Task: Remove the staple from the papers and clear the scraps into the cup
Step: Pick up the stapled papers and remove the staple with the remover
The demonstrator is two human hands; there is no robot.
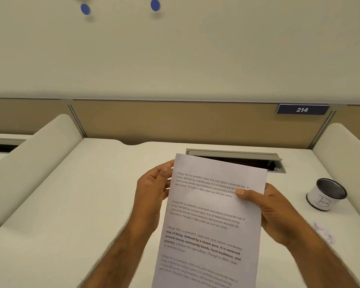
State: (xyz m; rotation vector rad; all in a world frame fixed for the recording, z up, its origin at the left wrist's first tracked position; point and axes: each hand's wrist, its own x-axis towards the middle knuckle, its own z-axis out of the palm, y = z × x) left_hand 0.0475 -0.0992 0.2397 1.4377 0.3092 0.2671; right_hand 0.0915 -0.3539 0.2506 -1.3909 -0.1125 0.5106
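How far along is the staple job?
Done: nothing certain; the top-left corner of the papers is too blurred to show a staple. In hand: left hand holds the edge near that corner, right hand pinches the right edge. Left: scraps lie on the desk near the cup, not in it.

Printed papers (212, 215) tilted up at lower centre; mesh cup (326, 194) labelled B upright at right edge, white scraps (324, 232) just below.

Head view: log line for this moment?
left hand grips papers | right hand grips papers | cup upright, apart | scraps on desk
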